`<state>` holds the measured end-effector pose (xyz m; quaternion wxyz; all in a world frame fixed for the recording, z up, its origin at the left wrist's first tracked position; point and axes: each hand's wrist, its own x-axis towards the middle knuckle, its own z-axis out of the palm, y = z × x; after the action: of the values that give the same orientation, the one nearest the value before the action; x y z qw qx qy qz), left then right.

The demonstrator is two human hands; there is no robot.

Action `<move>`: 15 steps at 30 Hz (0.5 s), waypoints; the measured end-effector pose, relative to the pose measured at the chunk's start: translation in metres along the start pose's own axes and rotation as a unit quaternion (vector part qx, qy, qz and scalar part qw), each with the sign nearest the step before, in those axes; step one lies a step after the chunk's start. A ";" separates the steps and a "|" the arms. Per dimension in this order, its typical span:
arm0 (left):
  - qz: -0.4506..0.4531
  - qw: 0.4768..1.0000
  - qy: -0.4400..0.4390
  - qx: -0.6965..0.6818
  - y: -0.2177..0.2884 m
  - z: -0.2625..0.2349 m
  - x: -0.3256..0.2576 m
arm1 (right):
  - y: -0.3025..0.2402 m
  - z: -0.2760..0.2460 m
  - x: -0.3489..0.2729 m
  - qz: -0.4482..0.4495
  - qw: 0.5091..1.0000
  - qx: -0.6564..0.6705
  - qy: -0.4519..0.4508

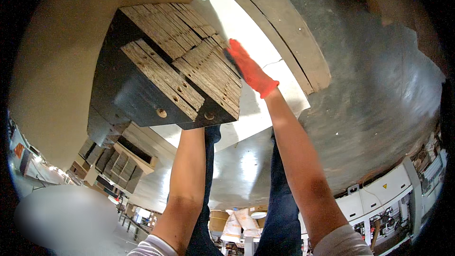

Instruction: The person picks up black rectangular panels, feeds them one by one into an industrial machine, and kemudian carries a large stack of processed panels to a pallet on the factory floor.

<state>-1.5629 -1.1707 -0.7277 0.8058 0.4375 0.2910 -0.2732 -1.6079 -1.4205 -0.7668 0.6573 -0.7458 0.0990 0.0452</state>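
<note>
Upright, side by side, stand several black-faced chipboard panels with raw brown edges and drilled holes. One bundle of panels [208, 73] is nearest my right hand. A pair of panels [159, 78] sits to its left, and a further group of panels [159, 26] lies beyond. My right hand [249, 68], in a red-orange glove with a dark palm, rests along the right side of the near bundle. Its fingers are stretched out and pressed flat. My left forearm reaches up to the near end of the panels, which hide the left hand and its fingers.
A white sheet [282, 78] lies under the panels, with a long grey-brown strip [289, 38] along its right. Brown cardboard [52, 52] rises at the left. Grey panel stacks [118, 166] stand lower left, white sacks [241, 225] below, white machines [384, 194] lower right.
</note>
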 end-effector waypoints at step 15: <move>0.004 0.999 0.025 -0.033 -0.018 -0.006 -0.013 | -0.019 0.039 -0.041 0.388 0.666 0.495 0.402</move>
<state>-1.5859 -1.1711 -0.7310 0.8133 0.4186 0.3177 -0.2496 -1.6417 -1.3761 -0.7458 0.7489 -0.1509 0.6421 -0.0635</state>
